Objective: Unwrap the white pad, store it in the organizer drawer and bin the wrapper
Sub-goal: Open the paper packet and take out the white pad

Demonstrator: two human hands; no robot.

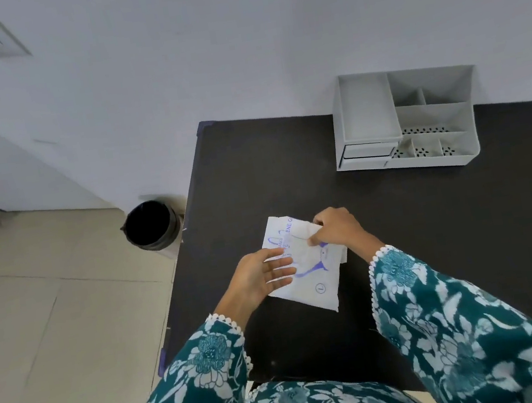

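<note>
A white wrapper (pixel 308 284) with blue print lies on the black table (pixel 436 244), with the pad hidden inside it. My left hand (pixel 262 277) rests flat on the wrapper's left side, fingers spread and pressing it down. My right hand (pixel 337 228) pinches the wrapper's upper right edge between thumb and fingers. The grey organizer (pixel 404 118) stands at the table's far right, its small drawer (pixel 369 150) shut at the lower left. A black bin (pixel 151 225) sits on the floor left of the table.
The organizer has several open compartments on top. A pale wall runs behind the table. Beige floor tiles spread to the left, beside the table's left edge. My patterned teal sleeves cover both forearms near the table's front edge.
</note>
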